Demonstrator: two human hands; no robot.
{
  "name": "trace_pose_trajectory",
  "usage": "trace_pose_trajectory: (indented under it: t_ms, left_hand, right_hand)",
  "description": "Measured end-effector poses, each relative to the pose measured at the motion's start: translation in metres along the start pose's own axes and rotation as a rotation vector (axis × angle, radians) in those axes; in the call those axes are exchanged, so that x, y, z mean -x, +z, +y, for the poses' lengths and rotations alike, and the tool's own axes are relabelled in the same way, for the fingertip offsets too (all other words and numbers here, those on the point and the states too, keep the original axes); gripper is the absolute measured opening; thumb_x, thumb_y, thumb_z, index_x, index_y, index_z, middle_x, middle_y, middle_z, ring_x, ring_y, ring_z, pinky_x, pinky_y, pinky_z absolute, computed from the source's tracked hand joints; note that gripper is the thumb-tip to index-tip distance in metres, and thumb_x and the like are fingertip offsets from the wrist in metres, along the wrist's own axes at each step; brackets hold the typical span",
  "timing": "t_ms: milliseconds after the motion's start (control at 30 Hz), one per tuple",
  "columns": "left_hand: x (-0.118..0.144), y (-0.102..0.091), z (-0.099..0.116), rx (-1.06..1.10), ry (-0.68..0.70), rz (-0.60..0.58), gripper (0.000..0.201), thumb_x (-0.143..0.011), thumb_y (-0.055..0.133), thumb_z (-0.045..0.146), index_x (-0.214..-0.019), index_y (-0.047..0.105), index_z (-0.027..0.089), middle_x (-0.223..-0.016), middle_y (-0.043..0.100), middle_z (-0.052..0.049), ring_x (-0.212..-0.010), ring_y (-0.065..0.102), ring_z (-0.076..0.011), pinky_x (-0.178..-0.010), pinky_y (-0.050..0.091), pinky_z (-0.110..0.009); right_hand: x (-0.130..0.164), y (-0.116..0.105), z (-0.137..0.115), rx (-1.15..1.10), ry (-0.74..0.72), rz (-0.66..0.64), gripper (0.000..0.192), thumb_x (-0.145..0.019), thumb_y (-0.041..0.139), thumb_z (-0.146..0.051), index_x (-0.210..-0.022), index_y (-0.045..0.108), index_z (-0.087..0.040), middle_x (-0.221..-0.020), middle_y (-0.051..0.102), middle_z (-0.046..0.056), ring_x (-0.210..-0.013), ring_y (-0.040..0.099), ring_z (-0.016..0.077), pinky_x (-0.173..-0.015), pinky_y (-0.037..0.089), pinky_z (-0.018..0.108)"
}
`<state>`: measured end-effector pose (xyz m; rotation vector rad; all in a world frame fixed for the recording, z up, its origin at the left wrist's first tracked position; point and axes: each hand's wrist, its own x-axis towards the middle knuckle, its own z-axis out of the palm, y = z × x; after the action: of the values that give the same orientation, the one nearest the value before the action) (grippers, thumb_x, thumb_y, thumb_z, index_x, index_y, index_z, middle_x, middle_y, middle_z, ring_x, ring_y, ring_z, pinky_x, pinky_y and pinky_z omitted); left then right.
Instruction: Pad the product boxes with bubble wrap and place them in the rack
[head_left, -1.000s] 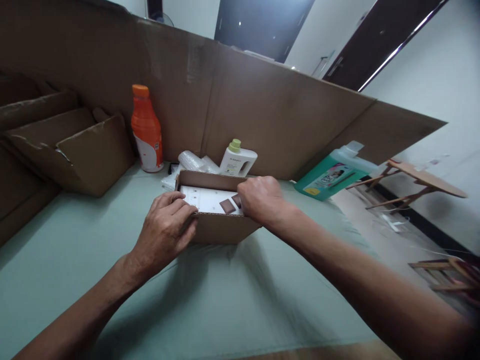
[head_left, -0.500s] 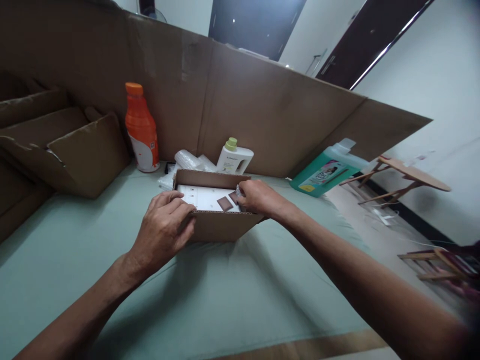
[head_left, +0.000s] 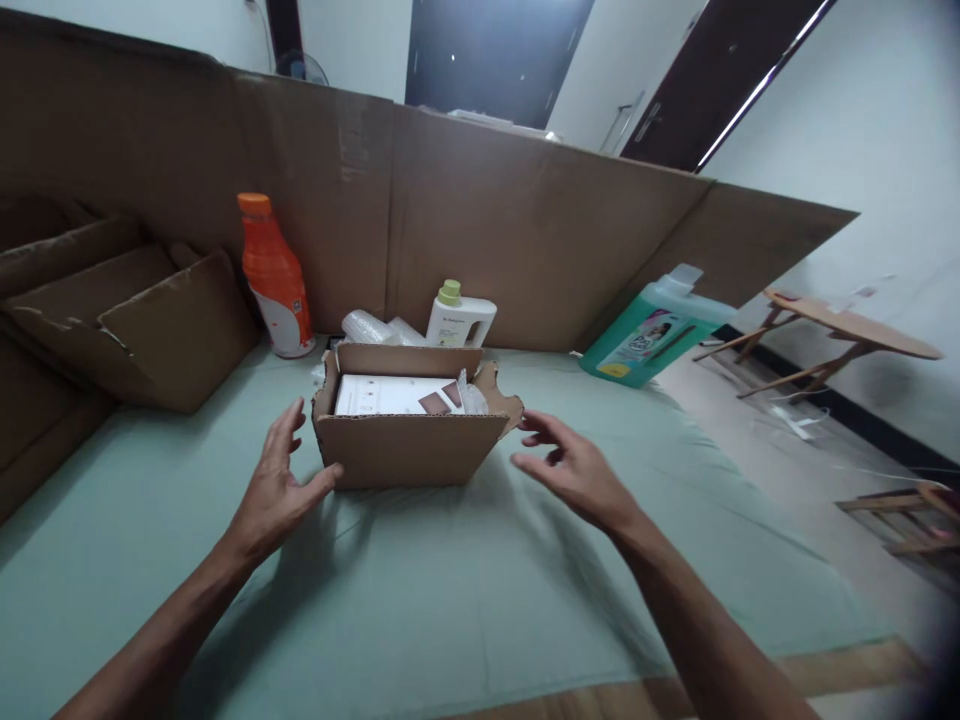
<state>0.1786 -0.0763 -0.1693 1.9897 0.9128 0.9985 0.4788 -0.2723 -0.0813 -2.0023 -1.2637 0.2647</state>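
An open cardboard box (head_left: 409,452) stands on the pale green cloth, its end flap (head_left: 501,395) sticking out at the right. Inside lies a white box (head_left: 382,393) with brown squares printed on it. Clear bubble wrap (head_left: 472,398) is tucked at its right end. My left hand (head_left: 276,490) is at the cardboard box's left side, fingers apart and thumb by the near corner; whether it touches cannot be told. Off the right end, close to the flap, my right hand (head_left: 574,465) has its fingers spread and holds nothing.
Behind the box are bubble wrap rolls (head_left: 367,327) and a white bottle with a green cap (head_left: 457,322). An orange bottle (head_left: 276,285) stands left, a green jug (head_left: 651,330) right. Cardboard boxes (head_left: 180,325) sit far left; a tall cardboard panel (head_left: 487,220) runs behind.
My right hand has let go of the bubble wrap and moved out to the right. My left hand has come off the box's front rim and opened at its left side.
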Motion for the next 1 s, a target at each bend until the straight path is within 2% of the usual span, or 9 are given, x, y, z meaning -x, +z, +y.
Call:
trace_pose_trajectory:
  t_ms: [67,233,333,467,567,633,767,867,1000]
  left_hand:
    - [-0.007,0.012,-0.010,0.111,-0.126,-0.117,0.084,-0.077,0.073,0.048,-0.148,0.037,0.020,-0.147,0.049,-0.018,-0.134,0.051,-0.0358,-0.107,0.047,-0.056]
    - [-0.012,0.037,-0.003,0.250,-0.248,-0.221,0.074,-0.067,0.076,0.058,-0.124,0.058,0.013,-0.126,0.067,-0.020,-0.120,0.062,-0.0378,-0.103,0.051,-0.052]
    - [0.008,0.026,0.002,0.210,-0.301,-0.186,0.071,-0.063,0.078,0.063,-0.112,0.064,0.013,-0.115,0.072,-0.020,-0.111,0.067,-0.0392,-0.095,0.056,-0.051]
    - [0.032,-0.027,0.003,0.086,-0.374,-0.146,0.061,-0.063,0.076,0.065,-0.099,0.070,0.016,-0.100,0.077,-0.014,-0.094,0.072,-0.0373,-0.086,0.059,-0.050]
    - [0.022,-0.059,0.018,-0.057,-0.380,-0.028,0.057,-0.058,0.077,0.064,-0.091,0.071,0.018,-0.089,0.078,-0.010,-0.089,0.072,-0.0376,-0.082,0.059,-0.050]
    - [0.009,-0.061,0.035,-0.052,-0.315,-0.002,0.056,-0.059,0.078,0.060,-0.094,0.071,0.017,-0.094,0.078,-0.010,-0.093,0.071,-0.0366,-0.085,0.059,-0.047]
    - [-0.003,-0.036,0.057,0.089,-0.183,-0.093,0.058,-0.063,0.076,0.055,-0.105,0.070,0.015,-0.105,0.076,-0.012,-0.096,0.070,-0.0333,-0.086,0.059,-0.043]
    - [0.006,-0.032,0.050,0.077,-0.206,-0.129,0.055,-0.065,0.075,0.055,-0.103,0.071,0.016,-0.102,0.077,-0.013,-0.093,0.071,-0.0333,-0.084,0.059,-0.045]
    - [0.021,-0.042,0.027,0.047,-0.274,-0.113,0.055,-0.064,0.076,0.057,-0.101,0.071,0.016,-0.102,0.077,-0.014,-0.094,0.071,-0.0355,-0.083,0.059,-0.047]
  right_hand:
    - [-0.006,0.031,0.017,-0.119,0.014,-0.086,0.064,-0.072,0.076,-0.039,-0.131,0.058,-0.019,-0.124,0.070,0.014,-0.100,0.070,0.0268,-0.067,0.057,0.033]
    - [-0.012,0.078,0.017,-0.296,0.002,-0.130,0.061,-0.075,0.073,-0.047,-0.125,0.060,-0.015,-0.125,0.070,0.017,-0.113,0.066,0.0331,-0.093,0.055,0.049]
    - [0.007,0.081,0.004,-0.276,-0.007,-0.116,0.060,-0.077,0.072,-0.046,-0.127,0.059,-0.016,-0.127,0.069,0.016,-0.117,0.064,0.0354,-0.097,0.052,0.053]
    - [0.022,0.088,-0.034,-0.258,-0.074,-0.153,0.054,-0.078,0.072,-0.037,-0.127,0.059,-0.021,-0.126,0.070,0.013,-0.115,0.064,0.0333,-0.095,0.053,0.050]
    - [0.012,0.088,-0.063,-0.264,-0.132,-0.163,0.055,-0.076,0.074,-0.039,-0.125,0.060,-0.020,-0.123,0.071,0.013,-0.111,0.065,0.0330,-0.091,0.054,0.048]
    - [0.004,0.079,-0.071,-0.277,-0.139,-0.129,0.053,-0.076,0.075,-0.044,-0.121,0.062,-0.019,-0.119,0.072,0.013,-0.106,0.066,0.0328,-0.088,0.055,0.048]
    - [0.011,0.054,-0.061,-0.221,-0.077,-0.018,0.045,-0.079,0.071,-0.049,-0.113,0.066,-0.019,-0.110,0.074,0.013,-0.098,0.068,0.0340,-0.080,0.056,0.048]
    - [0.025,0.055,-0.056,-0.226,-0.064,-0.031,0.042,-0.080,0.071,-0.047,-0.112,0.066,-0.021,-0.112,0.074,0.012,-0.099,0.068,0.0342,-0.081,0.056,0.049]
    - [0.033,0.081,-0.053,-0.264,-0.104,-0.079,0.044,-0.080,0.072,-0.044,-0.118,0.064,-0.023,-0.122,0.071,0.011,-0.110,0.065,0.0345,-0.091,0.055,0.053]
